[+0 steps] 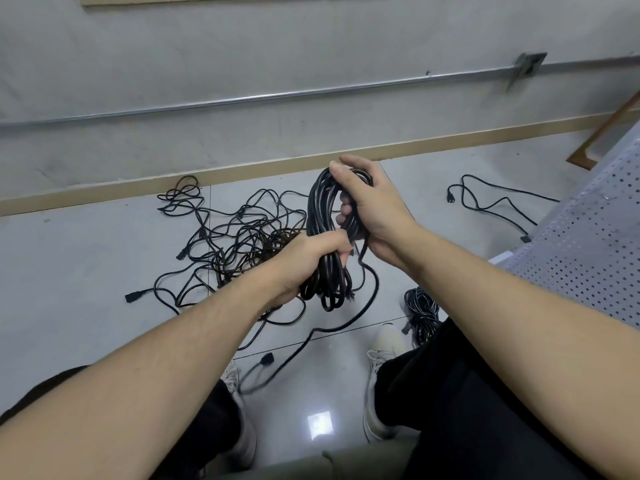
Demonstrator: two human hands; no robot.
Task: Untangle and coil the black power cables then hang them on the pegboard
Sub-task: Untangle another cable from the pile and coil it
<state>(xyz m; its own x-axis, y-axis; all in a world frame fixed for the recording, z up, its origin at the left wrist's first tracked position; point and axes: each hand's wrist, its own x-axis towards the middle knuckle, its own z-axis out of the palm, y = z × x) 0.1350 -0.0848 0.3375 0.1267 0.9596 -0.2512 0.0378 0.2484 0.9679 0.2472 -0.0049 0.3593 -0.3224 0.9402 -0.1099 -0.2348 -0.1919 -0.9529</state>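
Both hands' curled fingers (341, 239) around one black cable coil (323, 216).

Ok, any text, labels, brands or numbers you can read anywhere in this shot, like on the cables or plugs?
None readable.
Coiled cable bundle held by the left hand and right hand: no print visible.
Plugs in the tangled cables on the floor: too small to show any marking.
Perforated metal panel: no text.
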